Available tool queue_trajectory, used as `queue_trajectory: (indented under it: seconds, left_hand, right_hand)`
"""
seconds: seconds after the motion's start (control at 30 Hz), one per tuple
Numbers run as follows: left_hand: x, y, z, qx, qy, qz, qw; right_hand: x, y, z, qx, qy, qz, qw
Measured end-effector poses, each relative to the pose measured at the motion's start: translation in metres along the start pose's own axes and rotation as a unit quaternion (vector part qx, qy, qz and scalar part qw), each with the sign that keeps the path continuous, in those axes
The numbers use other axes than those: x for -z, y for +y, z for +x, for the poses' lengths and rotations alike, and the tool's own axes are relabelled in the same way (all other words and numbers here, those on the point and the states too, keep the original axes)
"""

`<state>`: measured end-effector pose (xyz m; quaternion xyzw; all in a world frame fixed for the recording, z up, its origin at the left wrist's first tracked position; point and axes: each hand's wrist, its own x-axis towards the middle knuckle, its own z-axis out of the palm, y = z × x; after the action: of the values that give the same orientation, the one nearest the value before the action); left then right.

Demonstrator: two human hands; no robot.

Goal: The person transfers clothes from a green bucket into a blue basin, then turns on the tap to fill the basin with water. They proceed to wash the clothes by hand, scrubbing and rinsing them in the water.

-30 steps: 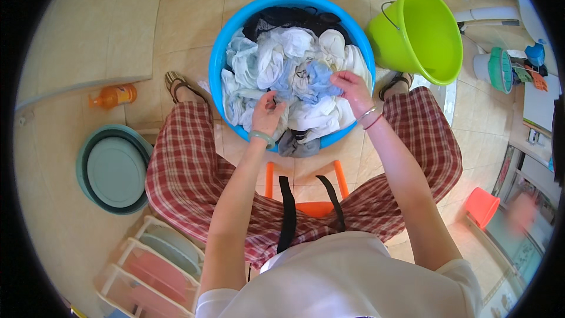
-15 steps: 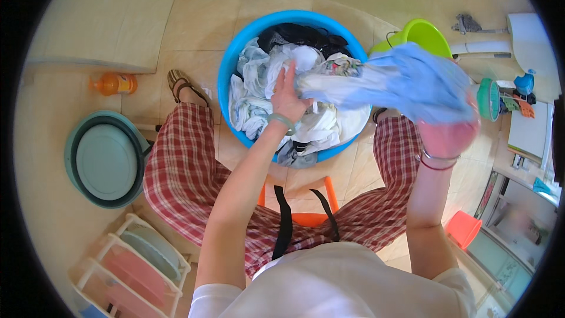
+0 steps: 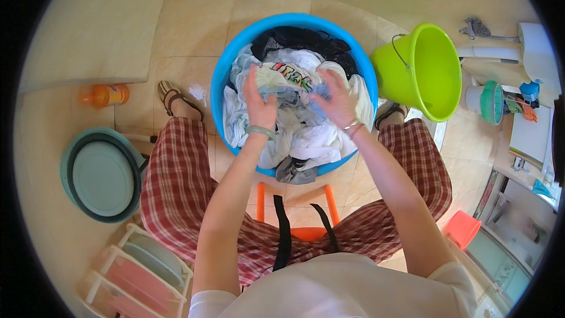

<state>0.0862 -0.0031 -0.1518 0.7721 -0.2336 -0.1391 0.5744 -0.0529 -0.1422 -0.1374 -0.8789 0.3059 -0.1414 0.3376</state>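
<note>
A blue tub (image 3: 218, 100) in front of me is heaped with wet-looking clothes, mostly white and pale blue with black ones at the back. On top lies a pale shirt (image 3: 282, 78) with a colourful print, bunched between my hands. My left hand (image 3: 261, 106) rests at its left side, fingers stretched and thumb apart. My right hand (image 3: 340, 101) is at its right side, fingers bent over a light blue fold of the shirt. A grey cloth (image 3: 294, 172) hangs over the tub's near rim.
A lime-green bucket (image 3: 385, 70) stands right of the tub. On the left are an orange bottle (image 3: 106, 95), a grey-green basin (image 3: 103, 171) and a white rack (image 3: 112, 259). My orange stool (image 3: 309, 234) is beneath me. A red container (image 3: 464, 229) stands at the right.
My right hand, which held the light blue and white shirt out over the bucket, has swung left and down to the tub with it. My left hand has shifted slightly left.
</note>
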Motion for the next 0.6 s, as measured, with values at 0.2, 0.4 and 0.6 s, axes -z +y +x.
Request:
queue_trajectory:
  seconds: [0.2,0.4,0.6]
  left_hand:
    - [-0.028,-0.033,-0.001,-0.090,-0.179,0.372,0.907]
    - [-0.031,-0.056,-0.008,-0.115,-0.246,0.425,0.863]
    - [0.011,-0.001,0.010,-0.087,-0.361,0.201,0.907]
  right_hand:
    - [-0.048,0.012,0.001,-0.013,-0.109,-0.222,0.969]
    - [-0.062,0.028,0.013,-0.053,-0.227,-0.236,0.943]
    - [-0.002,0.002,-0.015,0.030,-0.185,-0.067,0.980]
